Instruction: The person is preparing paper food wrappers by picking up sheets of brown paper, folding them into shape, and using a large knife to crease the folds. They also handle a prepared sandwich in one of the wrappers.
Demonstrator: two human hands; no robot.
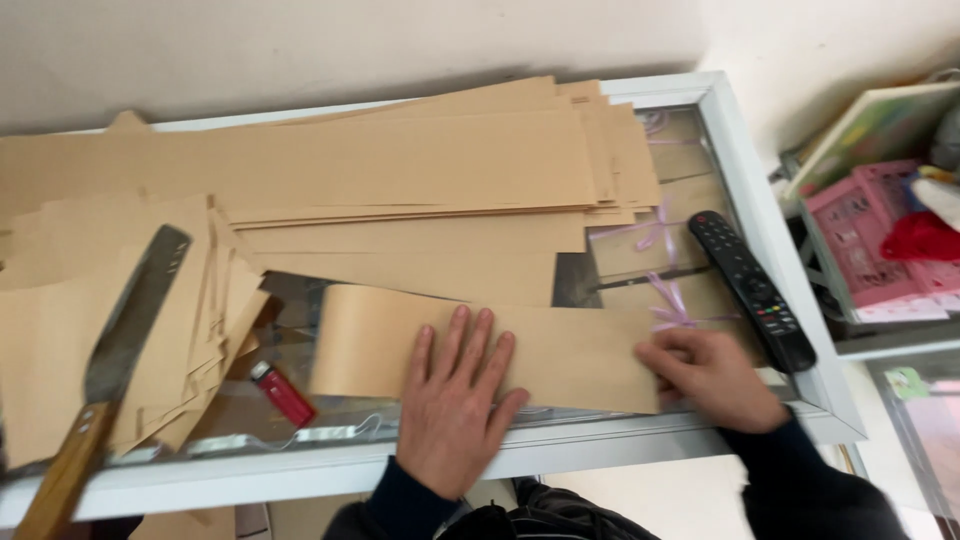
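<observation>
Our left hand (455,400) lies flat, fingers spread, on a folded brown paper strip (480,345) at the glass counter (640,445) front edge. Right hand (710,378) pinches the strip's right end, fingers curled on it. Red lighter (283,394) to the left, black remote (752,288) to the right, big knife (100,375) w/ wooden handle far left

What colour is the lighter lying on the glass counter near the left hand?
Red, with a silver metal top; the lighter shows clearly in the head view, left of the left hand.
</observation>
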